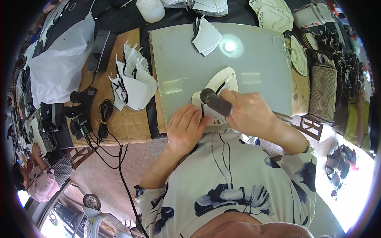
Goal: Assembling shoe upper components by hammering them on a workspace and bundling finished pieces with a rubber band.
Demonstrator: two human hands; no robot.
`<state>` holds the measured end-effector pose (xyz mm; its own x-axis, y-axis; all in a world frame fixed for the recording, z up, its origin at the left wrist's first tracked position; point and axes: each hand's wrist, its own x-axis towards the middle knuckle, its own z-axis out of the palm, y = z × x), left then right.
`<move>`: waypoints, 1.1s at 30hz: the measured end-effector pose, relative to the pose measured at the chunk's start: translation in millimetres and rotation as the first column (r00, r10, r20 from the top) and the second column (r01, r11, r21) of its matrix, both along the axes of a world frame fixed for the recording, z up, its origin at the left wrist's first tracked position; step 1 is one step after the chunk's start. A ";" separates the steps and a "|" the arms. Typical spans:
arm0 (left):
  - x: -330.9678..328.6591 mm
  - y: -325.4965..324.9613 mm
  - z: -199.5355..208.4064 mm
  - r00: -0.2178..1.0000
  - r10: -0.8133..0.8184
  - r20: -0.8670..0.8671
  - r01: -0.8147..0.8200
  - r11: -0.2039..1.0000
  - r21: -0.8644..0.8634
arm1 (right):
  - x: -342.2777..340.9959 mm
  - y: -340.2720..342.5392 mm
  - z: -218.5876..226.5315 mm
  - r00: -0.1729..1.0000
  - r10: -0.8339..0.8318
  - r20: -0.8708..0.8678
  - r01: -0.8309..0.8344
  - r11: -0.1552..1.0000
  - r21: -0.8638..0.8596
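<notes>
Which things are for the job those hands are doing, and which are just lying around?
Seem part of the job:
- dark tool, in the right hand
- cream template, with the left hand at its edge
- board, underneath
- white pieces, probably

Seem just lying about:
- plastic bag
- black box
- coiled cable
- white jar

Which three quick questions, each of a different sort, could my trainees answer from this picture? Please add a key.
1. Which of the person's hands grips the dark tool?
2. True or false: the cream template lies on the glossy board.
3. Where is the large pile of white pieces? a) left of the board; b) right of the board; c) on the floor.

Key: 1. The right hand. 2. True. 3. a.
</notes>
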<state>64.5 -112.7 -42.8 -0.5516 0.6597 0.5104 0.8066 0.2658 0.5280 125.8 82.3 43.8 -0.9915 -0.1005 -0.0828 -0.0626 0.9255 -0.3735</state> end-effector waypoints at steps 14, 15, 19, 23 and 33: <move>-4.9 5.4 19.4 0.996 0.000 -0.093 -0.021 0.974 -0.224 | -0.5 17.8 12.7 0.989 -0.137 -0.060 0.133 0.988 -0.075; -6.2 5.6 20.6 0.995 0.009 -0.102 -0.034 0.968 -0.247 | 1.9 16.9 9.8 0.992 -0.126 -0.027 0.125 0.991 -0.048; -10.5 7.3 23.5 0.992 -0.014 -0.129 -0.022 0.963 -0.270 | 3.8 24.9 1.2 0.980 -0.179 -0.082 0.175 0.983 -0.059; -12.7 6.8 22.8 0.992 -0.016 -0.125 -0.017 0.965 -0.260 | 8.5 26.3 -12.0 0.968 -0.233 -0.094 0.233 0.972 -0.010; -12.9 8.8 20.3 0.993 -0.029 -0.118 0.002 0.974 -0.225 | 13.4 33.4 -23.2 0.951 -0.291 0.101 0.280 0.953 0.116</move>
<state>51.6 -104.0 -22.5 -0.4842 0.7726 0.4108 0.8654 0.3533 0.3554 139.1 115.7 20.7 -0.9604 0.1999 -0.1939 0.2479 0.9309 -0.2684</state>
